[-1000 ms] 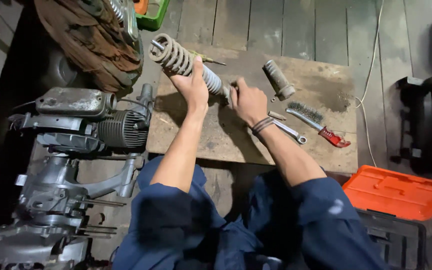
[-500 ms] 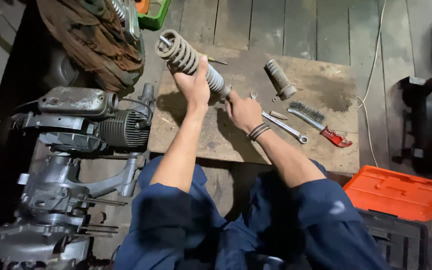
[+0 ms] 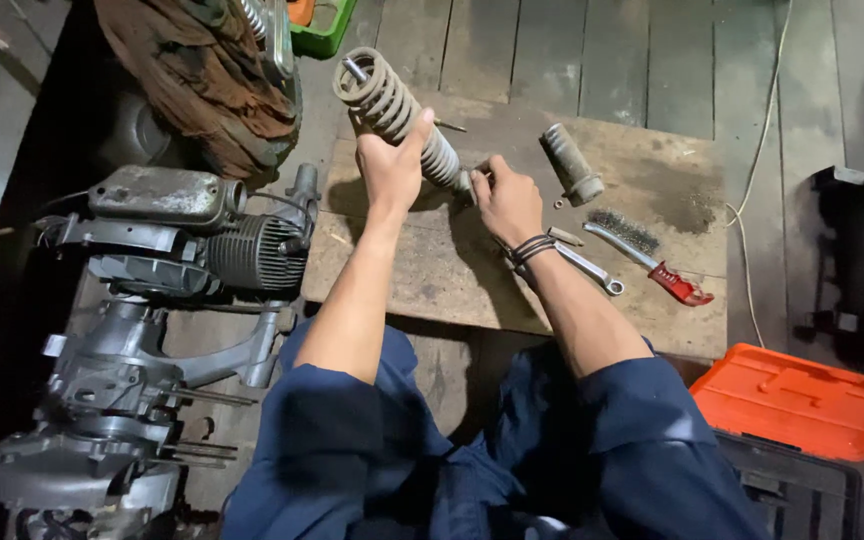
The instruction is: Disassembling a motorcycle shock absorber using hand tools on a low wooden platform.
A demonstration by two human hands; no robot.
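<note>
My left hand (image 3: 388, 167) is wrapped around a grey coil-spring shock absorber (image 3: 389, 102), which is tilted with its spring end up and to the left over a worn wooden board (image 3: 452, 275). At the lower end of the shock absorber my right hand (image 3: 505, 198) pinches the shaft with its fingertips. Dark bands circle my right wrist.
On the board lie a grey cylindrical sleeve (image 3: 571, 163), a wire brush with a red handle (image 3: 646, 253) and a wrench (image 3: 588, 266). A grey engine block (image 3: 167, 300) stands at the left, a brown rag pile (image 3: 202, 70) above it. An orange toolbox lid (image 3: 802, 400) sits at the right.
Both hands have lifted the shock absorber slightly and turned it more upright. My right hand moved closer to its lower end.
</note>
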